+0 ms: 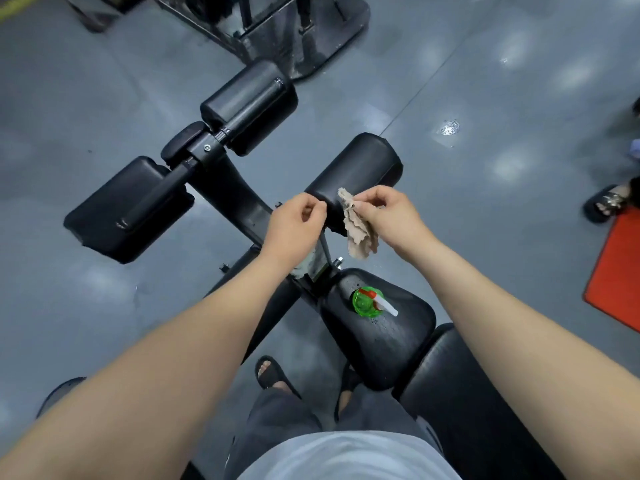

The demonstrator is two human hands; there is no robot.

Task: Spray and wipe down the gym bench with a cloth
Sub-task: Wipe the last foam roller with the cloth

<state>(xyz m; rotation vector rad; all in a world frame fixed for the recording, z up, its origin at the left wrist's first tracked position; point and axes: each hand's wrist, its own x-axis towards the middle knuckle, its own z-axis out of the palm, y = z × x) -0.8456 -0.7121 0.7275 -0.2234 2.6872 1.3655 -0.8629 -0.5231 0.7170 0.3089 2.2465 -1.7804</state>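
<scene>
Beige cloth [358, 233] one, green bottle [365, 303] one

This is a gym, and the kit says so: a black padded bench [381, 337] stands in the middle of the room, its worn vinyl seat leading on to a black steel frame that carries thick cylindrical roller pads [249, 98] out to either side. The floor [519, 168] is smooth dark grey sheeting with pale reflections shining on it, and the heavy black steel base of another machine [277, 32] sits just beyond the bench. Off to the right lies the corner of a red mat [616, 271], with someone's sandalled foot [606, 202] beside it
</scene>
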